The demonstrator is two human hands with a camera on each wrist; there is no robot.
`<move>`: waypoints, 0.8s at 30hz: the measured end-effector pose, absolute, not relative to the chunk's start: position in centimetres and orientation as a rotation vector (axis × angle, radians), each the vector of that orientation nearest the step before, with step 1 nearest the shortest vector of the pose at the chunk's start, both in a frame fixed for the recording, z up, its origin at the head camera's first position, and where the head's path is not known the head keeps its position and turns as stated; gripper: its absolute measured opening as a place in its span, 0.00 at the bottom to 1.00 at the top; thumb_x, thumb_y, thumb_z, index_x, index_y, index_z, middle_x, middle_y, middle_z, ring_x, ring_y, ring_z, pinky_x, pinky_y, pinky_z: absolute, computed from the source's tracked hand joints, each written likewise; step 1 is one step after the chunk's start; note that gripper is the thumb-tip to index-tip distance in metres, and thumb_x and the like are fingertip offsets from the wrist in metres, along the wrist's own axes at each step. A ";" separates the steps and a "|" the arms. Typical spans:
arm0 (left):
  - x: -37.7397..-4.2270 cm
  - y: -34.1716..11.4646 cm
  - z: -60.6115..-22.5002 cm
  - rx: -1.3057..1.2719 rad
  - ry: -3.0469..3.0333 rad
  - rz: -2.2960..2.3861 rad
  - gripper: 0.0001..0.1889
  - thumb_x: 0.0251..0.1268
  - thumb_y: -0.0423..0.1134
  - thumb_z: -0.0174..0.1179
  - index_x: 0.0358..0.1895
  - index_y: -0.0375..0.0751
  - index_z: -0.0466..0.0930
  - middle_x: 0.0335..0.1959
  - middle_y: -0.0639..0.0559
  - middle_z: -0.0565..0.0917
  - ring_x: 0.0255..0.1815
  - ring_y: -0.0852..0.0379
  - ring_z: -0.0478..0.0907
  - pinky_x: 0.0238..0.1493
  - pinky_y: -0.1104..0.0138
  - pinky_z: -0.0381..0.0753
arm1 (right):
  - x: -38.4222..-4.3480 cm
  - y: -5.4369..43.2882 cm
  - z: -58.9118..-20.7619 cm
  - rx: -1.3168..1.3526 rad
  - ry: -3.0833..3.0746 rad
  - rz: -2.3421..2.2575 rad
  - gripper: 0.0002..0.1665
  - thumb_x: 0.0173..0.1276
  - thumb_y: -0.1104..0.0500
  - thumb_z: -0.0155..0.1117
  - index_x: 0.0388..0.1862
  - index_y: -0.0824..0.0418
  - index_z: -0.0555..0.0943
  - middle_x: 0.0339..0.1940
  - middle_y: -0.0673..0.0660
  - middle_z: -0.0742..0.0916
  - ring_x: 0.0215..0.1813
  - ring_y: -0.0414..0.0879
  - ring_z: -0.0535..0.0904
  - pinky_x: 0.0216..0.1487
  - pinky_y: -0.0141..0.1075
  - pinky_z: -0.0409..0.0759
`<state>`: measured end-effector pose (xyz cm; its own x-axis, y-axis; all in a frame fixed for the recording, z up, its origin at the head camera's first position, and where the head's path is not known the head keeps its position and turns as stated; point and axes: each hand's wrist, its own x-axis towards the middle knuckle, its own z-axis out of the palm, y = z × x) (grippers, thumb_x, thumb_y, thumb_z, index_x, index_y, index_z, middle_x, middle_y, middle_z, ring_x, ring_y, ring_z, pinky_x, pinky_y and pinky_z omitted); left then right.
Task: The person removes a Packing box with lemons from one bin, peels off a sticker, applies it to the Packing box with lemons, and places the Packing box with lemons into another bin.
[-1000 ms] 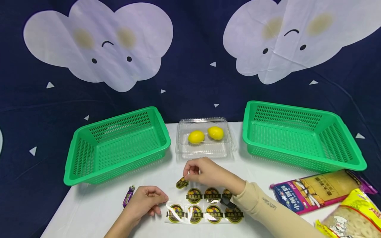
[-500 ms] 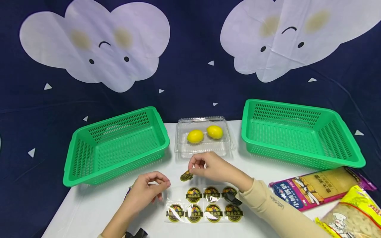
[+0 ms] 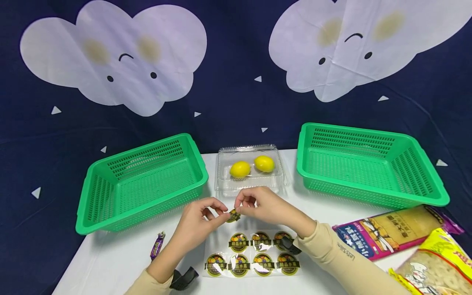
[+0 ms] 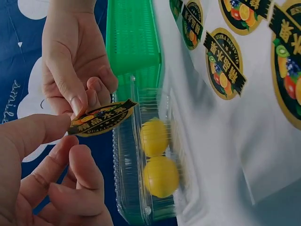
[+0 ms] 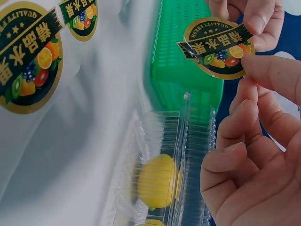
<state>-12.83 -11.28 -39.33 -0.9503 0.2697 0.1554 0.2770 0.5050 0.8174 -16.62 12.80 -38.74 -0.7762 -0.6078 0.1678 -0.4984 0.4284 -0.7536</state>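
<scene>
Between my two hands is a round fruit sticker (image 3: 233,216) with a black banner and gold rim, held above the table. My right hand (image 3: 263,206) pinches its edge between thumb and forefinger, as the right wrist view shows. From the other side, my left hand (image 3: 203,219) has its thumb and forefinger on the banner's tip; in the left wrist view the sticker (image 4: 101,118) spans the gap between both hands. Below lies a clear sheet of matching stickers (image 3: 239,262). Behind the hands, a clear plastic box (image 3: 225,186) contains two lemons (image 3: 240,169).
Green baskets stand at left (image 3: 141,205) and right (image 3: 368,190). A pasta packet (image 3: 398,231) and a yellow-edged snack bag (image 3: 439,266) lie at the right. A purple-wrapped candy (image 3: 157,245) lies left of the left forearm. A dark cloud-print cloth (image 3: 236,73) hangs behind.
My left hand has moved right and up to meet the sticker and now pinches its banner tip. My right hand, still pinching the sticker, has shifted slightly up and right.
</scene>
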 end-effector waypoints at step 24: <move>-14.2 -10.2 -38.5 -0.348 -2.582 -1.540 0.05 0.67 0.34 0.74 0.33 0.48 0.89 0.30 0.52 0.89 0.14 0.58 0.80 0.17 0.69 0.75 | -16.0 13.8 -38.9 -0.746 2.637 -1.466 0.08 0.75 0.58 0.71 0.50 0.57 0.86 0.40 0.51 0.90 0.37 0.39 0.83 0.42 0.31 0.84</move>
<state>-14.24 -10.16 -38.50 -0.9670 0.1370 0.2150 0.2543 0.4574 0.8521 -15.95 13.76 -38.87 -0.8843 -0.4229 0.1978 -0.3912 0.4400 -0.8083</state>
